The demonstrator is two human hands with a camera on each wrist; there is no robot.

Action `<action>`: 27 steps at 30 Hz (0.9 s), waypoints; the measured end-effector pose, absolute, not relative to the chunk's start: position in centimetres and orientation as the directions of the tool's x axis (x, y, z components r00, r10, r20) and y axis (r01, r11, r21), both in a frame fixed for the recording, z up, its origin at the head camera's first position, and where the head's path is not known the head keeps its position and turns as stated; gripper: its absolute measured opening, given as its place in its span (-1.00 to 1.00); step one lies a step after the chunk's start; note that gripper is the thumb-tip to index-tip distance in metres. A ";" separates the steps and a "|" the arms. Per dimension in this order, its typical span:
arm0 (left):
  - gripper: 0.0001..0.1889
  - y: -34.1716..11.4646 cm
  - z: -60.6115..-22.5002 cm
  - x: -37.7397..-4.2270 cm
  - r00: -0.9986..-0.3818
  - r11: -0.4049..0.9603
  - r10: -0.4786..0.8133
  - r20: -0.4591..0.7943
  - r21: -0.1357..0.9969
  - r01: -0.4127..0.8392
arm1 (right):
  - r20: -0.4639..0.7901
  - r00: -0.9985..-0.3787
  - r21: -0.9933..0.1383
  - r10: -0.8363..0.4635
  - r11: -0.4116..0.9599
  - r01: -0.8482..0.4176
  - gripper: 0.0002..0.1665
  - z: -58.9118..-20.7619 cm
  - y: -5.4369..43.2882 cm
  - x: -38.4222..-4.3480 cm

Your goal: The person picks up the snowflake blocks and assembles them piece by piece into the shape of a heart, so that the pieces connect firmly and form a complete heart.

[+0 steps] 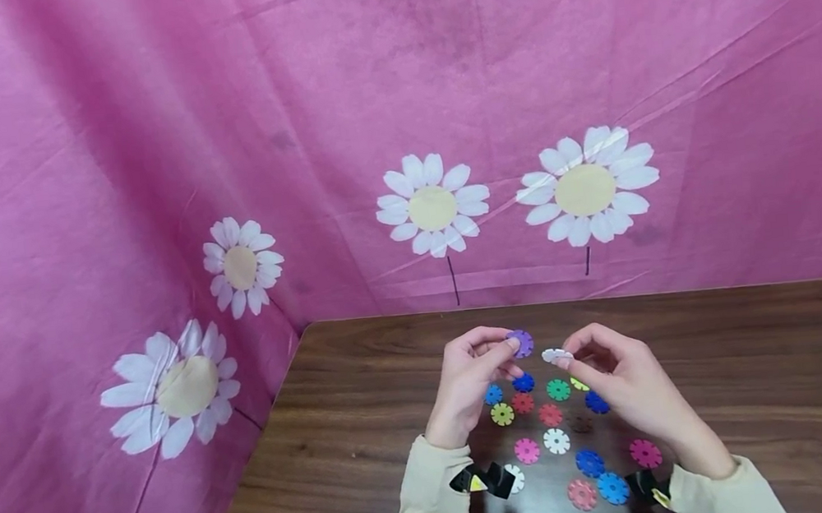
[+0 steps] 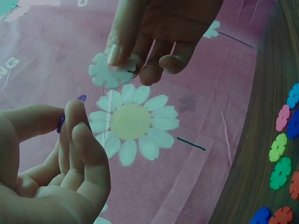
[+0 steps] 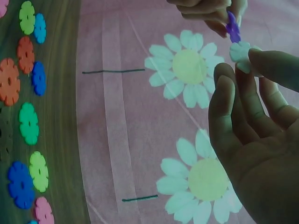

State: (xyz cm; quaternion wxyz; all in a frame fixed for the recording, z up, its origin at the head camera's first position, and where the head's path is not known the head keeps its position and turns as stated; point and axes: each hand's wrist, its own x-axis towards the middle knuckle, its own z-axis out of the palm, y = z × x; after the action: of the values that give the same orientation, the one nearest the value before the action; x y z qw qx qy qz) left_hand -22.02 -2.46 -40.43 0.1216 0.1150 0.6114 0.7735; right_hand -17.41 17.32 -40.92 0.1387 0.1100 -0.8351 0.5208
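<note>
My left hand (image 1: 467, 375) pinches a purple notched disc (image 1: 522, 343) between thumb and fingers, above the table. In the left wrist view that disc is mostly hidden by the fingers. Facing it, my right hand (image 1: 626, 376) pinches a white notched disc (image 1: 558, 355) by its edge, tilted almost flat in the head view. A small gap separates the two discs there. In the right wrist view the purple disc (image 3: 232, 28) appears just above the white disc (image 3: 240, 55), close to it.
Several more notched discs lie on the brown wooden table (image 1: 338, 429) under the hands, among them a green disc (image 1: 558, 389), a pink disc (image 1: 527, 451) and a white disc (image 1: 557, 441). A pink curtain (image 1: 339, 131) with painted daisies hangs behind the table and along its left side.
</note>
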 end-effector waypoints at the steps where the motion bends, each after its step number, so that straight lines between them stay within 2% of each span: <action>1: -0.72 -2.5 -40.4 -22.0 -0.944 -0.228 0.329 0.031 0.972 -0.047 | 0.351 -0.936 -0.836 -0.038 0.438 -0.332 -0.90 -40.9 17.2 -17.4; 12: -0.72 -1.9 -40.3 -21.8 -0.945 -0.228 0.317 0.074 0.974 0.000 | 0.461 -0.887 -0.779 -0.038 0.461 -0.424 -0.85 -40.8 16.4 -17.5; 20: -0.71 -1.9 -40.1 -21.8 -0.951 -0.205 0.306 0.051 0.979 -0.013 | 0.540 -0.842 -0.752 -0.012 0.442 -0.489 -0.77 -41.0 15.8 -17.6; 27: -0.71 -2.0 -40.3 -21.9 -0.959 -0.227 0.276 0.069 0.974 0.005 | 0.631 -0.776 -0.707 -0.010 0.405 -0.580 -0.72 -41.7 15.5 -18.0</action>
State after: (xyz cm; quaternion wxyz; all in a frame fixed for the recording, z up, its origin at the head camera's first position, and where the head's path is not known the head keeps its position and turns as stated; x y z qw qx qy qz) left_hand -21.88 -2.01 -40.35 0.0875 0.1142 0.6157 0.7748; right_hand -18.04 15.46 -41.69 0.2781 0.1864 -0.7907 0.5126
